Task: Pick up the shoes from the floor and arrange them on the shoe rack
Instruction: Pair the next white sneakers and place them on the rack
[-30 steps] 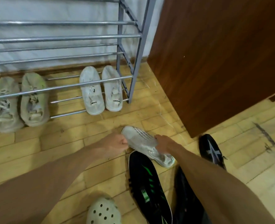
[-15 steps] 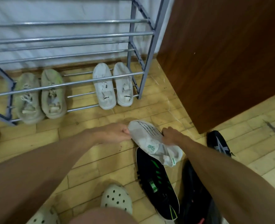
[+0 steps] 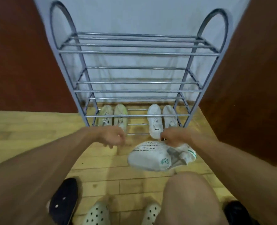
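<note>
A white knit sneaker (image 3: pixel 152 157) with green markings hangs tilted above the wooden floor, in front of the grey metal shoe rack (image 3: pixel 139 53). My right hand (image 3: pixel 172 138) grips it at the heel collar. My left hand (image 3: pixel 113 136) is off the sneaker, to its left, fingers loosely curled and holding nothing. On the rack's lowest bars stand a beige pair (image 3: pixel 113 118) at the left and a white pair (image 3: pixel 161 119) at the right. The upper shelves hold nothing.
Dark brown wooden panels (image 3: pixel 248 78) flank the rack on both sides. A black shoe (image 3: pixel 64 200) lies on the floor at lower left, another dark shoe (image 3: pixel 238 211) at lower right. My feet wear pale perforated clogs (image 3: pixel 97 215) at the bottom edge.
My left hand let go of the white sneaker, which now hangs from my right hand only. The view swung up and now faces the whole rack squarely.
</note>
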A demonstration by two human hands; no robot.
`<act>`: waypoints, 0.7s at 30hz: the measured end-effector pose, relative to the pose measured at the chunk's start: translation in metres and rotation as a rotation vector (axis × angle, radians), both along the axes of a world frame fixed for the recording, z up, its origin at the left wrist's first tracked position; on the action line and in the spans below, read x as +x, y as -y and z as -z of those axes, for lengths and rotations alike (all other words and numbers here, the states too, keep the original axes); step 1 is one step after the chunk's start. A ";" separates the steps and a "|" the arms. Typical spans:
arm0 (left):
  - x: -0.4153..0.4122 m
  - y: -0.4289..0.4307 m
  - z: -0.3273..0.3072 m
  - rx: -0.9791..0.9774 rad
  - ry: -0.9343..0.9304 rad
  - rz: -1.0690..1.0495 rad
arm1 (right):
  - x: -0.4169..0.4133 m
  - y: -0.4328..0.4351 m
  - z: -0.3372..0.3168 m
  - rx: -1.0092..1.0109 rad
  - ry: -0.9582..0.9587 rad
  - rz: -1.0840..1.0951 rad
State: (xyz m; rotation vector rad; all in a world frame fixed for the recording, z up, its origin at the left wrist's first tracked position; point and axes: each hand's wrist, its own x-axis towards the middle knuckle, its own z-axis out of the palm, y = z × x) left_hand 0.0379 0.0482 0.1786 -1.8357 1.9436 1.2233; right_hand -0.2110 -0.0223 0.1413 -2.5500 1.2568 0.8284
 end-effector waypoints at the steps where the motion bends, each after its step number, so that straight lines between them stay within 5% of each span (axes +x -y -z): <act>1: 0.015 -0.008 -0.007 0.008 0.042 -0.014 | 0.020 0.001 -0.010 -0.013 0.018 -0.027; 7: 0.109 -0.051 0.006 -0.012 0.236 -0.185 | 0.131 0.000 -0.040 0.065 0.038 -0.097; 13: 0.172 -0.075 0.075 -0.044 0.286 -0.384 | 0.215 -0.019 0.007 0.255 0.161 0.035; 18: 0.217 -0.077 0.138 -0.065 0.304 -0.586 | 0.255 -0.016 0.094 0.498 0.536 0.485; 21: 0.237 -0.081 0.181 -0.089 0.402 -0.748 | 0.271 -0.019 0.142 0.597 0.604 0.677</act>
